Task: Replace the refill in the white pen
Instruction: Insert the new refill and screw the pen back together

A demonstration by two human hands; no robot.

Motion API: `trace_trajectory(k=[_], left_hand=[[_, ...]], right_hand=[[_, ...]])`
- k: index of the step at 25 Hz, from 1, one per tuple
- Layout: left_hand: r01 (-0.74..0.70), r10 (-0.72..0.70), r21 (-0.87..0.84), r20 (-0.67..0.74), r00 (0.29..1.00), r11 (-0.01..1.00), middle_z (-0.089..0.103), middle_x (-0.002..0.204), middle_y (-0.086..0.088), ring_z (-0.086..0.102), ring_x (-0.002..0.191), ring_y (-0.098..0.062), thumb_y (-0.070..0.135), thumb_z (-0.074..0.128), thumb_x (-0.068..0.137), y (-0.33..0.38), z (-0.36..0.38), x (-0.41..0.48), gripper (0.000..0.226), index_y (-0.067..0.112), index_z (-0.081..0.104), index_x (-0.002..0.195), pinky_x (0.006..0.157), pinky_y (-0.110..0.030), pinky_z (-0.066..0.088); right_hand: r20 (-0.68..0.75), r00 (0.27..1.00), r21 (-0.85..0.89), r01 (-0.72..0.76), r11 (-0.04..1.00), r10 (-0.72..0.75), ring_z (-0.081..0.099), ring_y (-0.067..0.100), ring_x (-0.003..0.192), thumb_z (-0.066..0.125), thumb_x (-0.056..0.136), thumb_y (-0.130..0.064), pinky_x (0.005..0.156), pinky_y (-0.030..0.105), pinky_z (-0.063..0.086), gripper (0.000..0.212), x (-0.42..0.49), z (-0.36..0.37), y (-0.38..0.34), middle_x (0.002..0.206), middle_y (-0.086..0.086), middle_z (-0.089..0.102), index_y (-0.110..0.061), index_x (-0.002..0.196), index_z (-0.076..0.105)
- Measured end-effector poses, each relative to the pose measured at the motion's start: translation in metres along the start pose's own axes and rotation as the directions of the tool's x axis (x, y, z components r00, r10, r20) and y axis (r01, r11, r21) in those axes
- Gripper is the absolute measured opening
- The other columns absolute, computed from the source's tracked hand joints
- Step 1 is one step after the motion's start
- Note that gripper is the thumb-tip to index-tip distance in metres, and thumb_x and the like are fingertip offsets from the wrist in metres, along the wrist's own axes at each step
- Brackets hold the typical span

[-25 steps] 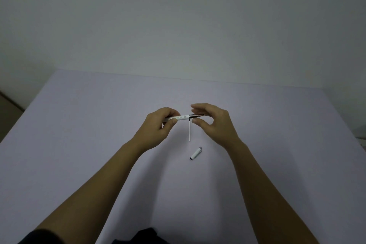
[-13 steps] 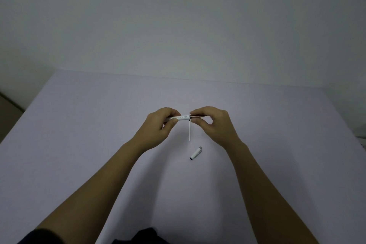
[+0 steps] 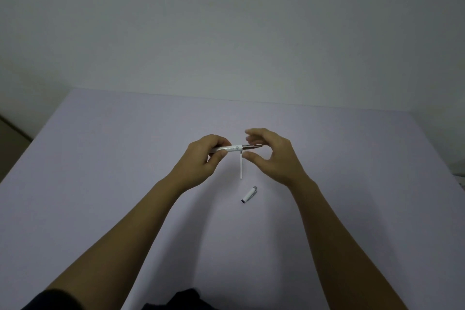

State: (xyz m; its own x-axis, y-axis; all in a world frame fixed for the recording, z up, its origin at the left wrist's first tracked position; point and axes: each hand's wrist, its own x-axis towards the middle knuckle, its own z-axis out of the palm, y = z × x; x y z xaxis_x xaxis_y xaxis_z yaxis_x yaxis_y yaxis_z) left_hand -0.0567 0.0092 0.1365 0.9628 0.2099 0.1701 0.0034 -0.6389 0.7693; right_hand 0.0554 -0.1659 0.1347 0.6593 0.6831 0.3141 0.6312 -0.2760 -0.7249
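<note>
Right hand loosened off the white pen while the left grips it above the table.

Half a second ago the right hand (image 3: 274, 156) pinched the dark front end of the white pen (image 3: 236, 148); now its fingers (image 3: 254, 132) are spread, thumb below and fingers above the tip, and whether anything touches the pen there cannot be told. The left hand (image 3: 206, 158) pinches the pen's rear half as before, thumb pressed against the barrel, holding it roughly level over the lilac table (image 3: 100, 158). Grey printing runs along the barrel, too small to read. A thin white refill (image 3: 241, 167) lies on the table just under the pen, pointing toward the person, unmoved. The white cap (image 3: 249, 194) lies nearer the person, open end facing the camera, also unmoved.
</note>
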Motion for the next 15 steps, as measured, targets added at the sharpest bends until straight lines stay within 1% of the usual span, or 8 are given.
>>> trace_trajectory(k=[2,4,9,11,12,13,14,15], left_hand=[[0.002,-0.002,-0.003,0.001,1.0,1.0,0.059,0.09,0.009,0.055,0.082,-0.005,0.016,0.051,0.092,-0.0004,-0.0011,-0.0001,0.014,0.017,0.059,0.103,0.067,-0.009,0.04],[0.0,0.0,0.001,0.009,1.0,1.0,0.06,0.091,0.008,0.056,0.083,-0.007,0.017,0.051,0.092,-0.0005,-0.0007,-0.0008,0.014,0.017,0.06,0.103,0.068,-0.011,0.041],[0.004,-0.004,-0.007,0.001,1.0,1.0,0.061,0.091,0.008,0.056,0.084,-0.008,0.017,0.052,0.092,-0.0019,0.0008,-0.0016,0.014,0.017,0.061,0.103,0.07,-0.008,0.04],[0.008,-0.008,-0.015,-0.006,1.0,1.0,0.062,0.092,0.007,0.057,0.083,-0.008,0.016,0.052,0.092,-0.0027,0.0004,-0.0016,0.014,0.017,0.061,0.102,0.069,-0.008,0.04],[0.013,-0.013,-0.021,-0.011,1.0,1.0,0.062,0.092,0.006,0.057,0.083,-0.008,0.017,0.052,0.092,-0.0031,-0.0002,-0.0019,0.014,0.017,0.061,0.102,0.069,-0.008,0.04],[0.02,-0.02,-0.03,-0.019,1.0,0.999,0.062,0.092,0.006,0.057,0.083,-0.008,0.017,0.052,0.092,-0.0035,-0.001,-0.002,0.014,0.017,0.061,0.102,0.068,-0.007,0.04],[0.027,-0.028,-0.039,-0.03,0.999,0.999,0.062,0.092,0.006,0.057,0.083,-0.007,0.016,0.052,0.092,-0.0038,-0.0021,-0.0019,0.014,0.018,0.061,0.102,0.068,-0.007,0.04],[0.034,-0.036,-0.046,-0.04,0.999,0.998,0.062,0.091,0.008,0.056,0.083,-0.007,0.016,0.052,0.092,-0.0044,-0.0036,-0.0018,0.014,0.018,0.061,0.102,0.068,-0.006,0.04]], right_hand=[[-0.029,0.997,-0.055,0.07,0.996,-0.071,0.06,-0.01,0.083,0.072,0.078,-0.018,0.079,0.005,0.045,0.023,-0.0001,0.0008,0.0022,0.089,-0.012,0.066,-0.013,0.1,0.069],[-0.062,0.996,-0.067,0.066,0.996,-0.07,0.057,-0.016,0.076,0.071,0.079,-0.016,0.074,0.004,0.043,0.015,0.0001,0.0009,0.005,0.083,-0.01,0.068,-0.012,0.094,0.073],[-0.076,0.997,-0.04,0.025,0.999,-0.028,0.057,-0.014,0.073,0.07,0.08,-0.017,0.071,0.005,0.044,0.012,0.0005,0.0035,0.0046,0.081,0.0,0.073,-0.012,0.091,0.074],[-0.061,0.998,-0.02,0.009,1.0,-0.011,0.057,-0.014,0.075,0.072,0.079,-0.02,0.072,0.008,0.045,0.018,0.0012,0.003,0.0014,0.084,-0.002,0.073,-0.013,0.095,0.072],[-0.037,0.999,0.005,-0.026,1.0,0.026,0.058,-0.013,0.08,0.073,0.077,-0.023,0.076,0.009,0.046,0.027,0.0015,0.0027,0.0005,0.089,-0.006,0.07,-0.014,0.103,0.07],[-0.008,0.996,0.047,-0.087,0.995,0.087,0.059,-0.011,0.087,0.073,0.077,-0.026,0.081,0.009,0.046,0.038,0.0012,0.0033,0.0011,0.095,-0.01,0.066,-0.015,0.112,0.065],[0.001,0.989,0.11,-0.15,0.983,0.15,0.06,-0.007,0.094,0.07,0.079,-0.029,0.087,0.008,0.046,0.044,0.0007,0.0048,0.0029,0.1,-0.009,0.064,-0.015,0.119,0.06],[-0.017,0.978,0.179,-0.202,0.963,0.208,0.061,-0.002,0.097,0.062,0.083,-0.032,0.09,0.009,0.045,0.043,-0.0004,0.0077,0.0068,0.104,-0.007,0.064,-0.015,0.122,0.057]])
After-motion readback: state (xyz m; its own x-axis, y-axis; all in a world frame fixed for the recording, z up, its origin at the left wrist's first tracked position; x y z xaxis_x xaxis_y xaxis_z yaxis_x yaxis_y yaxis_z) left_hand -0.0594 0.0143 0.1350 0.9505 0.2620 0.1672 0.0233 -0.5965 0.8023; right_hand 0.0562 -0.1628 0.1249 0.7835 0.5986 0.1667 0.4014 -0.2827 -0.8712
